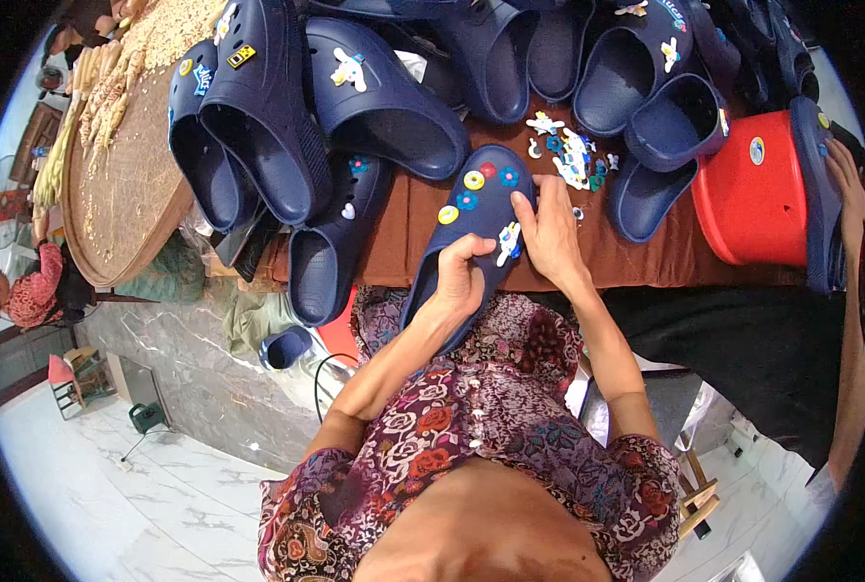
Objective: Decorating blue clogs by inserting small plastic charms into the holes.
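A navy clog lies at the table's front edge with its toe pointing away from me. Yellow ring charms, blue flower charms and a red one dot its upper. Nearest to me on it is a white figure charm with blue and yellow parts. My left hand is closed on the clog's left side, thumb beside that charm. My right hand grips the toe's right edge, its fingertips partly hidden. Past my right fingers lies a small pile of loose white, blue and green charms.
Many navy clogs crowd the brown-covered table, including a decorated clog at the left. A red plastic container stands right, where another person's hand touches an upright clog. Far left is a round tray.
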The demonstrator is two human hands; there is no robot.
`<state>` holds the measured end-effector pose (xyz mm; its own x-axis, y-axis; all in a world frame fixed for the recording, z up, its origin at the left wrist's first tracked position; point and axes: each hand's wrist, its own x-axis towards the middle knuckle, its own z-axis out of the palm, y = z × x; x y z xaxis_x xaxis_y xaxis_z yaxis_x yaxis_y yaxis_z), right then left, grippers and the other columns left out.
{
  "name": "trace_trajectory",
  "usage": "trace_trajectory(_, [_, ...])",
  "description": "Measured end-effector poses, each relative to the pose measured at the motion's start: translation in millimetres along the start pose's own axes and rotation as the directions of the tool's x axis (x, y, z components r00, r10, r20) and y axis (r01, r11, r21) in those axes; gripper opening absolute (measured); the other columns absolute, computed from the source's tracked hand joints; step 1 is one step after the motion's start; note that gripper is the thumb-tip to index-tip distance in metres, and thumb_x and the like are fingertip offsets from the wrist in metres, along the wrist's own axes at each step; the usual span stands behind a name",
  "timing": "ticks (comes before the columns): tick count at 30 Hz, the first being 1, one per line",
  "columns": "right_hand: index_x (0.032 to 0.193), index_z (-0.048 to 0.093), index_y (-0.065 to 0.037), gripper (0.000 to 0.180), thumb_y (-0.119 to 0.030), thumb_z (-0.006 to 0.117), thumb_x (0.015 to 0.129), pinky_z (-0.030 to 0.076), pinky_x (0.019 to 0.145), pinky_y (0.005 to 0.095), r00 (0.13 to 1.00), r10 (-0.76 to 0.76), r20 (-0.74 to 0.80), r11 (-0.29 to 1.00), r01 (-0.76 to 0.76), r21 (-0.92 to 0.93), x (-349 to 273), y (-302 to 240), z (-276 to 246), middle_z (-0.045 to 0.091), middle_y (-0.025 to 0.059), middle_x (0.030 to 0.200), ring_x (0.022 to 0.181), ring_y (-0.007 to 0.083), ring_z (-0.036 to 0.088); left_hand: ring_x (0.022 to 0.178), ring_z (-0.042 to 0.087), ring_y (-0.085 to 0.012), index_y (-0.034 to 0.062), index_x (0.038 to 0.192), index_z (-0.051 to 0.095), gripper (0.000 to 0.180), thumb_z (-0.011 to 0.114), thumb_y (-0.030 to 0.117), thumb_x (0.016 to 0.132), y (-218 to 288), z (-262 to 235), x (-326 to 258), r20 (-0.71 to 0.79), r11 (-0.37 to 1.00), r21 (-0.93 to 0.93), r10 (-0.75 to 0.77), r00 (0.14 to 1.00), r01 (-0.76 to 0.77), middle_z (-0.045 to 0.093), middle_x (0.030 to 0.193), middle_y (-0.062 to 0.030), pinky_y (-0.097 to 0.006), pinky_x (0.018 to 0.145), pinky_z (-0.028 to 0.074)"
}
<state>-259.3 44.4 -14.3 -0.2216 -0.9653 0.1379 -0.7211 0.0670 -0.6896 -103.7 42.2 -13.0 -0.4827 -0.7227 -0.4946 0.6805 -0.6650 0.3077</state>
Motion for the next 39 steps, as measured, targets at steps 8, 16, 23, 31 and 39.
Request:
trace_trajectory(8, [0.103,0.051,0.002,0.024,-0.020,0.057,0.097,0.046,0.077,0.0517,0.990,-0.125,-0.063,0.979,0.113,-0.168,0.6,1.3,6.7,0.053,0.0239,0.094,0.087,0.0435,0.055,0.090,0.066,-0.0270,-0.0077,0.103,0.064,0.033,0.060,0.006,0.074,1.5,-4.6,-3.9,0.005,1.000,-0.002,-0.023,1.000,0.023,0.069,0.100,-0.0134,-0.038,0.085,0.055])
trace_trajectory(16, [0.098,0.056,-0.002,0.010,-0.011,0.052,0.100,0.049,0.070,0.0487,0.979,-0.108,-0.174,0.989,0.088,-0.120,0.2,17.2,13.8,0.059,0.0176,0.094,0.081,0.0402,0.061,0.090,0.066,-0.0268,-0.0084,0.104,0.064,0.031,0.060,0.005,0.076,0.4,-7.4,-3.0,0.010,0.999,-0.014,-0.035,0.999,0.035,0.068,0.100,-0.0137,-0.039,0.087,0.055])
trace_trajectory(23, [0.104,0.061,-0.004,0.013,-0.015,0.061,0.097,0.051,0.068,0.0406,0.958,-0.215,-0.190,0.975,0.222,0.015,-14.0,8.0,10.8,0.058,0.0140,0.094,0.078,0.0319,0.063,0.092,0.067,-0.0238,-0.0049,0.105,0.065,0.027,0.062,0.006,0.081,6.1,-4.0,-8.3,0.001,0.999,-0.022,-0.039,0.999,0.039,0.069,0.101,-0.0116,-0.038,0.088,0.054])
trace_trajectory(31, [0.109,0.061,-0.004,0.016,-0.014,0.061,0.097,0.050,0.075,0.0403,0.970,-0.159,-0.183,0.984,0.141,-0.106,16.1,39.5,-8.5,0.056,0.0146,0.100,0.086,0.0308,0.062,0.107,0.065,-0.0262,-0.0005,0.123,0.057,0.039,0.065,0.006,0.086,15.8,7.3,-12.2,-0.026,0.996,-0.087,-0.013,1.000,0.010,0.065,0.119,-0.0129,-0.041,0.095,0.054])
trace_trajectory(39, [0.112,0.067,-0.009,0.021,-0.013,0.067,0.091,0.047,0.084,0.0414,0.934,-0.346,-0.087,0.937,0.340,-0.075,35.3,-1.9,-21.1,0.058,0.0123,0.105,0.096,0.0315,0.059,0.119,0.060,-0.0342,-0.0016,0.137,0.044,0.057,0.062,0.006,0.084,12.3,-2.6,-7.0,0.013,0.999,-0.047,-0.025,1.000,0.025,0.059,0.129,-0.0182,-0.051,0.103,0.049])
